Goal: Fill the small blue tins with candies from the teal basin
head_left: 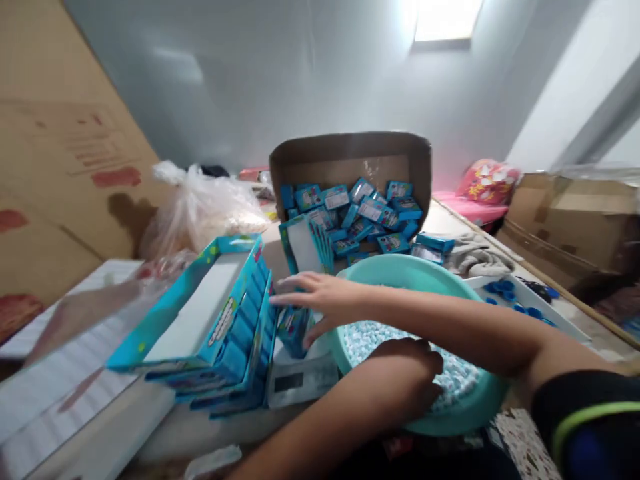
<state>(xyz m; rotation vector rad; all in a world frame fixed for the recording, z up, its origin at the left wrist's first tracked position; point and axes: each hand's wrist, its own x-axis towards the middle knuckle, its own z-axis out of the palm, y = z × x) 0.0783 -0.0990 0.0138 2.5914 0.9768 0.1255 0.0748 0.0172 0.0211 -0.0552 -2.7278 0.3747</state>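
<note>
My forearms cross. My right hand reaches left with fingers spread, above and beside a small blue printed box. Its thumb is near the box's right side; I cannot tell if it touches. The box stands on a grey-white scale with a dark display. My left hand is curled over a turquoise basin of small white and pale-blue pellets; its fingertips are hidden. Left of the scale is a stack of blue display trays, the top one lined with white.
A cardboard carton of small blue boxes lies open behind the basin. A white tray with blue caps sits right, near a grey cloth. Upright blue cartons stand behind my right hand. A plastic bag is at left.
</note>
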